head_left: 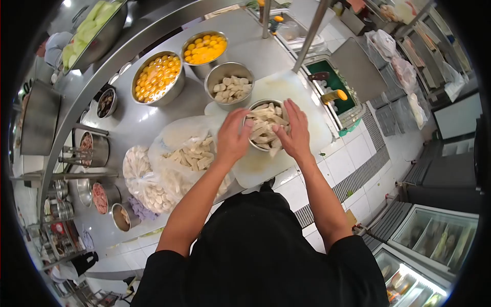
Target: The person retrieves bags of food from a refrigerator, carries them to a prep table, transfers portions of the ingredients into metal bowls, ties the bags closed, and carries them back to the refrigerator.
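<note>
Pale cut strips (265, 121) fill a round steel bowl (262, 148) that stands on a white cutting board (309, 110). My left hand (234, 134) is at the bowl's left side, its fingers apart, with the thumb at the strips. On the right side my right hand (294, 132) lies against the bowl and the strips, fingers stretched out. Just behind is a second steel bowl (230, 100) with pale round slices (232, 89). An open plastic bag (171, 138) with more pale strips (192, 155) lies left of my left hand.
Two steel bowls of egg yolks (158, 77) (205, 48) stand farther back. A tied bag of pale pieces (140, 174) and small metal containers (105, 197) are at the left. A green bin (340, 77) with a yellow-handled tool (334, 96) adjoins the board; a metal rail (76, 107) curves along the left.
</note>
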`<state>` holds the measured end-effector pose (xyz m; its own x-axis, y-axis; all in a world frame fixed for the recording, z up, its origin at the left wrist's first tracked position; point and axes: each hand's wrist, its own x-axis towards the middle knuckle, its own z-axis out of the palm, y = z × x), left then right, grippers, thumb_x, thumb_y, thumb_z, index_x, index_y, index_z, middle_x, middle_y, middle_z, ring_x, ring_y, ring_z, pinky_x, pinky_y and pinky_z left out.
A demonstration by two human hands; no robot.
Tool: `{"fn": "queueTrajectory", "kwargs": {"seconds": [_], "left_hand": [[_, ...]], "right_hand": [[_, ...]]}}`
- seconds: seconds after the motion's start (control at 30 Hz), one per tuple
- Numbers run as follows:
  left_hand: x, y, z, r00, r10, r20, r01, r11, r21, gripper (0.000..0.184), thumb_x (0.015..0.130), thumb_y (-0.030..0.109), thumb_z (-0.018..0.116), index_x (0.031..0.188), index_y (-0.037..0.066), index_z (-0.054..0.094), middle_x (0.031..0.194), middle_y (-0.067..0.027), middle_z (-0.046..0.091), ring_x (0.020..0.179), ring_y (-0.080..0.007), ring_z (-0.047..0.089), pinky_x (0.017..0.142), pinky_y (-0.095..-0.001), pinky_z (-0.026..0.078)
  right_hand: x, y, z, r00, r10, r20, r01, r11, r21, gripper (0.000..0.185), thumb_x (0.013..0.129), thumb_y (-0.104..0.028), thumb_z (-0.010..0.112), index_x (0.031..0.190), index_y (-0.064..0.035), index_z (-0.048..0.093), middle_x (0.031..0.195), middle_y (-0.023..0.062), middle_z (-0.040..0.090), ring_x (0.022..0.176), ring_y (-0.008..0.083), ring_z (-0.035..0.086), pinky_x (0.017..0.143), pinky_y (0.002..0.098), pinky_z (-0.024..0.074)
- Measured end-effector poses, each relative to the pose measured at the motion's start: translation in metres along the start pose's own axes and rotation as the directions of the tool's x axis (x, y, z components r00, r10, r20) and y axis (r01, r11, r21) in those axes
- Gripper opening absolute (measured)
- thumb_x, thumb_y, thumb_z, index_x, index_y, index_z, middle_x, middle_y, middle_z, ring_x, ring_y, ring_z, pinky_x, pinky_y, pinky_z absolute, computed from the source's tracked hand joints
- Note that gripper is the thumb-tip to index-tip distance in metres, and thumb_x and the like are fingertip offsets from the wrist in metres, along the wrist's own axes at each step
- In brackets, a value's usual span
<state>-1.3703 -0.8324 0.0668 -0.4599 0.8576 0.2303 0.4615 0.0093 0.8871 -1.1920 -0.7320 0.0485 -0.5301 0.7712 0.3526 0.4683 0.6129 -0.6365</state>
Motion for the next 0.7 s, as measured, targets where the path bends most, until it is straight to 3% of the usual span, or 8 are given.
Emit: {"fn": "queueTrajectory", "kwargs": {"seconds": [0.1, 0.17, 0.2, 0.27, 0.37, 0.5, 0.67, 0.7], "left_hand": [[-0.029, -0.030, -0.054, 0.988, -0.122, -0.100, 0.140, 0.968, 0.208, 0.026, 0.092, 0.027, 0.061, 0.103, 0.003, 0.067, 0.098, -0.0161, 0.068, 0.091, -0.0356, 0.066, 0.085, -0.0443, 0.051], [-0.056, -0.038, -0.083, 0.970, -0.214, 0.113, 0.124, 0.839, 0.529, 0.024, 0.092, 0.023, 0.059, 0.104, 0.003, 0.067, 0.099, -0.0153, 0.068, 0.094, -0.0326, 0.066, 0.089, -0.0453, 0.049], [-0.069, -0.040, -0.092, 0.969, -0.222, 0.107, 0.133, 0.837, 0.531, 0.024, 0.092, 0.023, 0.059, 0.104, 0.003, 0.067, 0.099, -0.0153, 0.068, 0.094, -0.0326, 0.066, 0.089, -0.0453, 0.049], [-0.090, -0.045, -0.104, 0.841, -0.193, 0.505, -0.111, 0.853, 0.511, 0.021, 0.091, 0.019, 0.058, 0.101, 0.003, 0.067, 0.099, -0.0166, 0.068, 0.092, -0.0341, 0.064, 0.092, -0.0451, 0.047], [-0.117, -0.057, -0.104, 0.831, -0.110, 0.546, -0.200, 0.856, 0.478, 0.022, 0.086, 0.012, 0.057, 0.104, 0.003, 0.066, 0.098, -0.0171, 0.067, 0.091, -0.0353, 0.062, 0.096, -0.0463, 0.045], [-0.102, -0.059, -0.097, 0.982, 0.042, 0.186, -0.160, 0.712, 0.683, 0.027, 0.078, 0.004, 0.059, 0.103, 0.007, 0.068, 0.112, -0.0128, 0.063, 0.107, -0.0356, 0.057, 0.092, -0.0482, 0.047], [-0.076, -0.077, -0.093, 0.961, -0.182, 0.210, -0.070, 0.575, 0.815, 0.034, 0.075, 0.005, 0.061, 0.108, 0.009, 0.067, 0.119, -0.0117, 0.060, 0.110, -0.0359, 0.055, 0.092, -0.0454, 0.048], [-0.071, -0.085, -0.093, 0.933, -0.245, 0.265, -0.094, 0.544, 0.834, 0.040, 0.074, 0.007, 0.063, 0.113, 0.010, 0.065, 0.122, -0.0129, 0.057, 0.111, -0.0370, 0.054, 0.091, -0.0438, 0.049]], "right_hand": [[-0.014, -0.009, 0.012, 1.000, 0.026, 0.010, -0.025, 0.989, -0.149, 0.074, 0.086, -0.051, 0.061, 0.142, -0.0046, 0.044, 0.150, 0.0198, 0.037, 0.140, 0.0349, 0.033, 0.115, 0.0574, 0.0160], [-0.012, -0.017, 0.024, 0.992, 0.107, -0.065, -0.120, 0.962, -0.244, 0.066, 0.092, -0.049, 0.055, 0.140, -0.0041, 0.046, 0.149, 0.0193, 0.039, 0.139, 0.0338, 0.035, 0.114, 0.0603, 0.0138], [-0.008, -0.020, 0.030, 0.993, 0.105, -0.056, -0.115, 0.964, -0.241, 0.066, 0.092, -0.049, 0.055, 0.140, -0.0041, 0.046, 0.149, 0.0193, 0.039, 0.139, 0.0338, 0.035, 0.114, 0.0603, 0.0138], [0.004, -0.024, 0.040, 0.981, 0.162, -0.112, -0.188, 0.938, -0.293, 0.057, 0.097, -0.044, 0.050, 0.139, -0.0047, 0.047, 0.146, 0.0182, 0.043, 0.138, 0.0328, 0.036, 0.113, 0.0595, 0.0165], [0.010, -0.027, 0.047, 0.979, 0.151, -0.135, -0.184, 0.941, -0.285, 0.054, 0.098, -0.043, 0.047, 0.138, -0.0063, 0.048, 0.145, 0.0170, 0.045, 0.137, 0.0316, 0.038, 0.112, 0.0593, 0.0202], [0.006, -0.023, 0.045, 0.976, 0.157, -0.152, -0.185, 0.964, -0.193, 0.054, 0.099, -0.044, 0.047, 0.138, -0.0068, 0.048, 0.148, 0.0173, 0.040, 0.137, 0.0314, 0.037, 0.114, 0.0566, 0.0179], [-0.003, -0.033, 0.035, 0.976, 0.085, -0.202, -0.105, 0.991, -0.088, 0.049, 0.098, -0.039, 0.052, 0.135, -0.0069, 0.052, 0.148, 0.0189, 0.039, 0.138, 0.0325, 0.035, 0.117, 0.0544, 0.0117], [-0.004, -0.039, 0.031, 0.966, 0.016, -0.258, -0.051, 0.990, -0.128, 0.042, 0.097, -0.032, 0.057, 0.130, -0.0056, 0.057, 0.143, 0.0185, 0.044, 0.133, 0.0324, 0.042, 0.114, 0.0505, 0.0237]]}}
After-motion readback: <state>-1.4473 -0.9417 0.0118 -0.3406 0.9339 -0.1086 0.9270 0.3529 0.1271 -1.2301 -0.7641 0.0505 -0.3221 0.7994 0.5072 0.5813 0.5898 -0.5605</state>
